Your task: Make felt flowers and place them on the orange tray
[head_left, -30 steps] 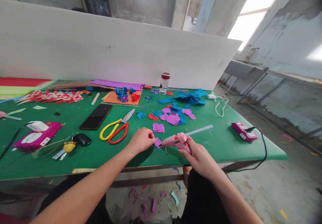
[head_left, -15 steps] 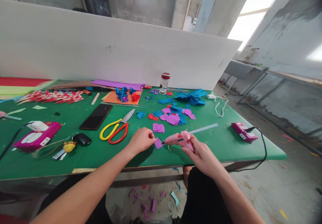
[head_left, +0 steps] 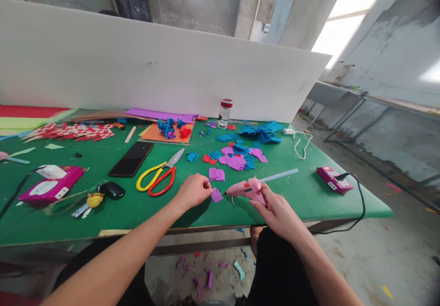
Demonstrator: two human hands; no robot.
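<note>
Between thumb and fingertips my left hand (head_left: 194, 190) pinches a small purple paper piece (head_left: 216, 195) by its edge, over the green table. My right hand (head_left: 277, 207) is wrapped round the handle of a pink glue gun (head_left: 244, 188), its nozzle pointing left, just short of the paper. A clear glue stick (head_left: 279, 175) juts from the back of the gun. Another purple piece (head_left: 216, 174) lies just beyond my left fingertips. Farther back are cut purple petals (head_left: 236, 162) mixed with blue and red pieces.
Scissors (head_left: 165, 173) lie open left of my left hand, near a phone (head_left: 131, 159). Power blocks stand left (head_left: 55, 187) and right (head_left: 334, 180), with cables. A red-capped jar (head_left: 225, 113) stands before the white board (head_left: 172, 72). Finished paper flowers (head_left: 168, 128) rest on orange paper.
The glue gun has drawn back slightly to the right, so its nozzle is now apart from the purple paper. My left hand stays almost still.
</note>
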